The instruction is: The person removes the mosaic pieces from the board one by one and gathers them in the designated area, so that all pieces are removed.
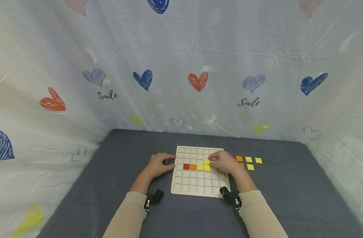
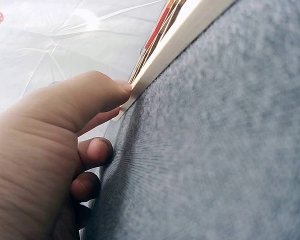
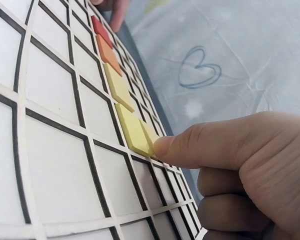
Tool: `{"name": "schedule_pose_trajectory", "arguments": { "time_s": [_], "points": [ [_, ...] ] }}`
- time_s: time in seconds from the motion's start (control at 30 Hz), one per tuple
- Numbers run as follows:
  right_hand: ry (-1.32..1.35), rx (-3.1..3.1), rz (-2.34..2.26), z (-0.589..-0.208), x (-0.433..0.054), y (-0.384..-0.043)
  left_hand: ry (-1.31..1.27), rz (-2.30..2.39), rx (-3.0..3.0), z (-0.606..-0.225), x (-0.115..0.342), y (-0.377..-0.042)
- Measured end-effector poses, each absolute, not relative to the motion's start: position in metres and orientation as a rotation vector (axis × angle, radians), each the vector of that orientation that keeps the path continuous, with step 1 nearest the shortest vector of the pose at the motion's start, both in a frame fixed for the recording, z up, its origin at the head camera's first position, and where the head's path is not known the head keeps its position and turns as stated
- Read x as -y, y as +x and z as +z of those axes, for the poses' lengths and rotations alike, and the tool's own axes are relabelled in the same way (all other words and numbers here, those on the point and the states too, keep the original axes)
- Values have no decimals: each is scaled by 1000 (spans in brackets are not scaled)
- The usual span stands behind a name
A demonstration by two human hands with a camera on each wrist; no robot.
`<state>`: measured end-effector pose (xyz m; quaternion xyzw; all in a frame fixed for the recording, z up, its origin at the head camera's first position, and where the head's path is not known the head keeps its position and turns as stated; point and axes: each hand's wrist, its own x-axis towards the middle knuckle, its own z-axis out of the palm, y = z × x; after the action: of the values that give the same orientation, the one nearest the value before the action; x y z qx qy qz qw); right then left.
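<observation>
A pale wooden grid board (image 1: 181,188) lies on the dark cloth. In one of its rows sit a red tile (image 1: 186,166), an orange tile (image 1: 193,167) and two yellow tiles, the rightmost yellow tile (image 1: 207,167) below another yellow tile (image 1: 206,161). My right hand (image 1: 226,162) pinches that upper yellow tile at the grid, thumb against its near side in the right wrist view; the index fingertip is hidden there. Thumb and index finger of my left hand (image 1: 158,165) touch the board's left edge, spread apart, with the other fingers loosely bent in the left wrist view.
Right of the board, partly behind my right wrist, lie loose tiles: an orange tile (image 1: 239,158), a yellow tile (image 1: 248,159), another yellow tile (image 1: 258,160) and a few more. A white curtain (image 1: 169,99) printed with hearts hangs behind the grey-covered table (image 1: 89,205).
</observation>
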<state>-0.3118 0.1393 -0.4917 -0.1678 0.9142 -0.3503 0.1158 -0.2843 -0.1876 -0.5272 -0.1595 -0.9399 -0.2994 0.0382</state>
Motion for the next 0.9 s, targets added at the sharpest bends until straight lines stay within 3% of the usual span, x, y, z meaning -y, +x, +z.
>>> {"name": "schedule_pose_trajectory", "arguments": {
  "time_s": [0.9],
  "points": [
    [-459,-2790,-909,-492,-135,-311,-499,-918,2881,-524,187,-282]
  ]
}}
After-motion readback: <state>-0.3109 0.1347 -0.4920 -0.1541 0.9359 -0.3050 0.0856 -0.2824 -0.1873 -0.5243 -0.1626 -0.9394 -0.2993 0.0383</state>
